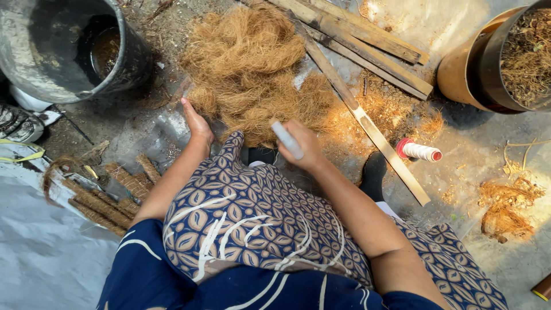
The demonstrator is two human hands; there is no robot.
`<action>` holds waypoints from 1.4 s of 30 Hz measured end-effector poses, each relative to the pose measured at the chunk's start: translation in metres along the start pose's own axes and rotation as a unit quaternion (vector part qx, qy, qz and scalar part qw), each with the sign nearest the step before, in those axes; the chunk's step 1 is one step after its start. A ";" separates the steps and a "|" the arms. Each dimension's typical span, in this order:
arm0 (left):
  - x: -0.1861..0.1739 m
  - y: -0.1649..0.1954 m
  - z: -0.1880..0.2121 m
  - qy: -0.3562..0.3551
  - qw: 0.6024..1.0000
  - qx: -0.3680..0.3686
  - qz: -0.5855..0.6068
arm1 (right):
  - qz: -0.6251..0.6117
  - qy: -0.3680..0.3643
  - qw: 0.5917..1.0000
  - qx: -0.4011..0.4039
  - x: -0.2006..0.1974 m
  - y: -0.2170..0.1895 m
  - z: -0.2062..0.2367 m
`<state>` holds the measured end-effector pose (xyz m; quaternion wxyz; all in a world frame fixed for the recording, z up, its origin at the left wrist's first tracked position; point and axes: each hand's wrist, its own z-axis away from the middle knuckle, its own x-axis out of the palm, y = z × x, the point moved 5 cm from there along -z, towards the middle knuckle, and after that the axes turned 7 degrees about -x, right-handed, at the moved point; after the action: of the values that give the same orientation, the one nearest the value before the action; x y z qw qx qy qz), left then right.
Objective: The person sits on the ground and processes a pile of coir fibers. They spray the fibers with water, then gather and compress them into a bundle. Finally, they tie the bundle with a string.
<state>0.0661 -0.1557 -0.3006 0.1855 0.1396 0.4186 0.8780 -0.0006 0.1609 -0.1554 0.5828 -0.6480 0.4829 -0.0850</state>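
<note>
From my feed I look straight down over a lap in blue and cream leaf-patterned cloth. My right hand has its grip closed round a short pale grey stick, held slantwise with the upper end poking free above the knuckles; I judge it is held that way so the fibre can go onto it. My left hand lies flat and open, fingers together, holding nothing, its edge touching the near left fringe of the heap of tan coconut fibre, as if to gather a tuft.

The heap sits on the ground just ahead of both hands, nearer the left; the stick's tip stands just short of its near edge. Long weathered wooden slats run diagonally beside and partly under the heap. A spool of white thread with a red end lies to the right of the right hand, within reach. A row of fibre-wrapped sticks lies on the pale sheet beside the left arm. A dark grey bucket stands at far left, and a brown pot of dry fibre at far right.
</note>
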 end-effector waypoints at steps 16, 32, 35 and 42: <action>-0.022 0.012 -0.010 0.010 0.998 0.047 -0.050 | 0.017 -0.097 0.994 0.054 0.000 0.060 0.057; -0.018 0.008 -0.011 0.036 0.994 0.097 -0.026 | 0.173 -0.049 0.946 0.271 -0.031 0.117 0.108; -0.016 0.005 -0.012 0.045 0.995 0.083 -0.016 | 0.054 -0.044 0.984 0.164 -0.016 0.095 0.098; -0.015 -0.001 -0.012 0.049 0.996 0.069 -0.004 | -0.004 -0.033 0.997 0.070 0.010 0.047 0.034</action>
<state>0.0746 -0.1703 -0.3101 0.1577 0.1070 0.4874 0.8521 0.0033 0.1832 -0.2097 0.6422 -0.6099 0.4534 -0.0997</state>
